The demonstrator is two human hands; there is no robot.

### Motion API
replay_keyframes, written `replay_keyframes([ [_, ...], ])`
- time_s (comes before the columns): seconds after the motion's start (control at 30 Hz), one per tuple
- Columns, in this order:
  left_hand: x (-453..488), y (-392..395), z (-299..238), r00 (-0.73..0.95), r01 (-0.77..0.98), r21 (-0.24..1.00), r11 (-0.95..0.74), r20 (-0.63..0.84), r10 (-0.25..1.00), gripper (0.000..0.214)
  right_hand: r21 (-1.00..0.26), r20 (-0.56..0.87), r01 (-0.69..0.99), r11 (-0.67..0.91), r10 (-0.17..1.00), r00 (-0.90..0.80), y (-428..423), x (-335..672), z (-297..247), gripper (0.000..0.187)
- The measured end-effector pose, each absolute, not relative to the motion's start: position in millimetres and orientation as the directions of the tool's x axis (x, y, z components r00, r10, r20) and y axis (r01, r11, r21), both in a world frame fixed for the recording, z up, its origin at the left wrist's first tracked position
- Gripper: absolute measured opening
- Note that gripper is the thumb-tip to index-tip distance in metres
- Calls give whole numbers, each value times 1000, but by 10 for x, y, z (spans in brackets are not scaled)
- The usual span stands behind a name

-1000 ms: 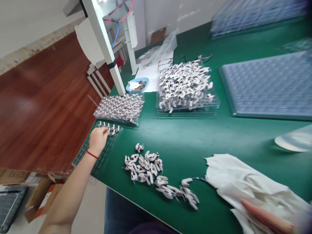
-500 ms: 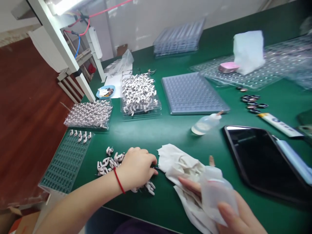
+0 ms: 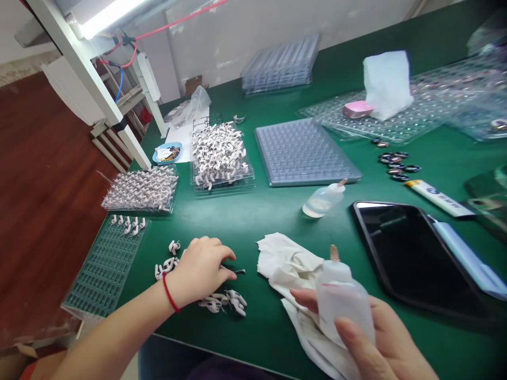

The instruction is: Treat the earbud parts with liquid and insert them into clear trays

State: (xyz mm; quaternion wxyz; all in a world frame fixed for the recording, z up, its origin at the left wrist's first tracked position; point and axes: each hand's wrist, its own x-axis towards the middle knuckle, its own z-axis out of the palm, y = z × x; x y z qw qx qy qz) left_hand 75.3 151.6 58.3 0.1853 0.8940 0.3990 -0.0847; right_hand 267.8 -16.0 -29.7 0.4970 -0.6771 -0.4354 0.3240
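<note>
My left hand (image 3: pixel 200 270), with a red cord at the wrist, rests curled over a heap of small white plastic parts (image 3: pixel 222 302) near the front edge of the green table (image 3: pixel 273 211); whatever the fingertips pinch is hidden. My right hand (image 3: pixel 380 343) grips a small translucent squeeze bottle (image 3: pixel 343 303) with a brown tip, held upright over a crumpled white cloth (image 3: pixel 289 266).
A green grid tray (image 3: pixel 105 266) with a few parts lies at the left edge. Behind it stand two clear trays of white parts (image 3: pixel 219 153), an empty blister tray (image 3: pixel 303 150), a second bottle (image 3: pixel 322 200) lying down, a dark tablet (image 3: pixel 412 253), black rings (image 3: pixel 396 163) and a tube (image 3: pixel 438 196).
My left hand left the green grid tray and came to the heap of loose parts. My right hand lifted the squeeze bottle into view. The view swung right.
</note>
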Motion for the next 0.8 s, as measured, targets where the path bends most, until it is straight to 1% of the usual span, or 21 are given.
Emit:
replay_keyframes([
  [0.07, 700, 1524, 626, 653, 757, 233, -610, -299, 696, 19, -942, 14, 303, -142, 888, 460, -47, 2648, -203, 45],
  [0.13, 670, 1523, 648, 648, 760, 200, -618, -301, 700, 15, -929, 29, 347, -125, 913, 407, 101, 2603, -98, 48],
  [0.3, 676, 1492, 627, 663, 744, 159, -649, -300, 686, 6, -899, 81, 436, -40, 963, 257, 412, 2455, 75, 32],
  [0.4, 671, 1478, 611, 667, 741, 167, -650, -291, 686, 8, -877, 85, 480, -23, 976, 202, 498, 2383, 73, 25],
  [0.53, 634, 1468, 590, 671, 741, 190, -644, -263, 694, 7, -848, 80, 530, -17, 984, 161, 581, 2326, -20, 25],
  [0.63, 620, 1460, 567, 671, 741, 208, -639, -255, 696, 6, -830, 87, 558, 3, 988, 125, 634, 2294, -100, 20],
  [0.8, 629, 1451, 535, 678, 735, 244, -633, -245, 693, 7, -813, 116, 581, 35, 988, 103, 678, 2255, -178, 26],
])
